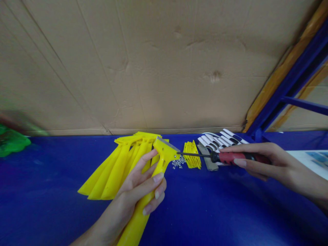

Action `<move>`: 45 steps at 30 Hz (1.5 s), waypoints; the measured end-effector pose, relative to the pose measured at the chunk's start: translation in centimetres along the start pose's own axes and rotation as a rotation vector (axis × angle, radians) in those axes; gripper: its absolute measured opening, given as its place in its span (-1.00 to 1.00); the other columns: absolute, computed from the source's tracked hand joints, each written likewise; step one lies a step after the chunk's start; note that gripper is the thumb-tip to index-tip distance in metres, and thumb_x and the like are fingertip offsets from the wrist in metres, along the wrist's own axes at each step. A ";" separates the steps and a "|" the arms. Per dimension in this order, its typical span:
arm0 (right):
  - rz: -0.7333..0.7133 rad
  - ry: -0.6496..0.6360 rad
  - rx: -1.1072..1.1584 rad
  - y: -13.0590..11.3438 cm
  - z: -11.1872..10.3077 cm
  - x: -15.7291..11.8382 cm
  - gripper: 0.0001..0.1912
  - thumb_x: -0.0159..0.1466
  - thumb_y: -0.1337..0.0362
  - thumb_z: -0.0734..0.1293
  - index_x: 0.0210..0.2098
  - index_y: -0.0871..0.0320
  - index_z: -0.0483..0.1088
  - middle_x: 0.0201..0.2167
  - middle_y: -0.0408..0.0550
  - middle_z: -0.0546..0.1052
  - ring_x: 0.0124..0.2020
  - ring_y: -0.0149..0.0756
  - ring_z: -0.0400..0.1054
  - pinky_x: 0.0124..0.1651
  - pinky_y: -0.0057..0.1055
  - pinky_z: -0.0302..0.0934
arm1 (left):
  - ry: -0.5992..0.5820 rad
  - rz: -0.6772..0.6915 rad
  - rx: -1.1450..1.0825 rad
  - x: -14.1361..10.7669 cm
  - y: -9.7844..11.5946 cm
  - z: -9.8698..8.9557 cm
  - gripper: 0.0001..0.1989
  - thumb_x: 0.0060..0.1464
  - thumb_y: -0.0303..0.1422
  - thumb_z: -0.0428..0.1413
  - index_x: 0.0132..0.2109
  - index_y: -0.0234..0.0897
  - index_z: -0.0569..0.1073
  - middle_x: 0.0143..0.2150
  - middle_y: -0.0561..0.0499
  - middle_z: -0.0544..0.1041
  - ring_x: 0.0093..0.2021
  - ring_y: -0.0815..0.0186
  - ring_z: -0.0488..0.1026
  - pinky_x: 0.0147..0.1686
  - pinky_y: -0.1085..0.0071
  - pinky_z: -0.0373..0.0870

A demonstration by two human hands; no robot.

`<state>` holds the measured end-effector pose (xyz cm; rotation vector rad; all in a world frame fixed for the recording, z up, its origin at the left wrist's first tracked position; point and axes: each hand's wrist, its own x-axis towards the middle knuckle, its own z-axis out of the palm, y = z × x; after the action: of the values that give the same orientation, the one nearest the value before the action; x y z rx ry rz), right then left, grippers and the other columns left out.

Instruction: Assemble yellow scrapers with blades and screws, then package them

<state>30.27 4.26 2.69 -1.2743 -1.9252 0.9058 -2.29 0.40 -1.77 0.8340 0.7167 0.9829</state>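
Observation:
My left hand (pixel 146 189) is closed around the handle of a yellow scraper (pixel 164 153), whose head carries a metal blade along its far edge. In my right hand (pixel 271 160) is a screwdriver (pixel 230 158) with a red and black handle. Its dark shaft points left, and the tip meets the side of the scraper head near a small screw. Behind my left hand lies a row of yellow scraper handles (pixel 112 171). Small metal screws and nuts (pixel 178 162) are heaped just beyond the scraper head, partly hidden by it.
A stack of small yellow plastic pieces (pixel 192 155) lies beside the hardware. Farther right are white curved pieces (pixel 220 139) and a grey flat piece (pixel 210 163). A green bag (pixel 12 140) sits far left on the blue table (pixel 194 212). Cardboard (pixel 153 68) stands behind; a blue frame (pixel 276 92) rises right.

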 end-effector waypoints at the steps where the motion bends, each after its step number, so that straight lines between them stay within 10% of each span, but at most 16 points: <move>1: 0.021 -0.003 0.011 0.0 0.0 0.0 -0.60 0.23 -0.05 0.47 -0.03 -0.04 0.70 -0.63 -0.13 0.57 -0.69 -0.42 0.18 -0.69 -0.55 0.00 | -0.017 0.004 0.007 0.0 0.0 -0.1 -0.28 0.18 -0.27 0.36 0.31 0.01 0.12 -0.47 0.20 0.49 -0.69 0.58 0.21 -0.67 0.65 0.08; 11: 0.023 0.051 -0.060 0.3 -0.4 -0.3 -0.63 0.19 -0.06 0.49 -0.07 -0.12 0.71 -0.43 -0.03 0.71 -0.63 -0.35 0.27 -0.64 -0.51 -0.01 | -0.038 0.025 0.022 0.1 -0.1 -0.5 -0.32 0.23 -0.26 0.32 0.32 0.03 0.11 -0.47 0.21 0.45 -0.69 0.58 0.16 -0.65 0.62 0.09; 26: -0.094 0.025 -0.075 -0.4 0.1 -0.4 -0.69 0.26 0.06 0.48 -0.03 -0.09 0.69 -0.20 -0.06 0.76 -0.24 -0.13 0.67 -0.19 -0.35 0.56 | 0.017 0.012 0.017 -0.2 0.2 0.0 -0.36 0.22 -0.29 0.31 0.31 0.01 0.17 -0.49 0.20 0.43 -0.69 0.58 0.17 -0.64 0.62 0.06; 31: -0.326 0.136 -0.301 -0.6 0.4 -0.8 -0.70 0.23 0.07 0.50 -0.04 -0.16 0.65 -0.12 -0.10 0.74 -0.15 -0.06 0.65 -0.04 -0.20 0.56 | 0.073 0.012 0.019 -0.1 0.2 0.3 -0.33 0.18 -0.33 0.35 0.29 -0.03 0.19 -0.49 0.18 0.47 -0.69 0.58 0.22 -0.67 0.65 0.01; 40: -0.191 0.470 -0.227 -1.1 3.1 -2.3 -0.69 0.26 -0.03 0.45 -0.08 -0.07 0.50 -0.37 -0.12 0.66 -0.79 -0.41 0.30 -0.80 -0.48 0.19 | 0.140 0.063 0.055 -0.5 -0.5 1.3 -0.34 0.14 -0.30 0.36 0.25 -0.08 0.19 -0.47 0.16 0.50 -0.69 0.58 0.21 -0.68 0.63 -0.07; 45: -0.213 0.360 -0.277 -1.3 2.7 -2.2 -0.77 0.28 -0.03 0.44 -0.13 -0.14 0.53 -0.28 -0.13 0.68 -0.42 -0.21 0.58 -0.50 -0.43 0.46 | 0.180 0.077 0.107 -0.7 -0.8 1.8 -0.33 0.16 -0.29 0.35 0.28 -0.12 0.19 -0.48 0.16 0.47 -0.66 0.57 0.22 -0.63 0.59 -0.07</move>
<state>28.11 1.34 1.99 -1.2547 -1.8886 0.2851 -0.71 -0.95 -1.44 0.8788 0.9035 1.1057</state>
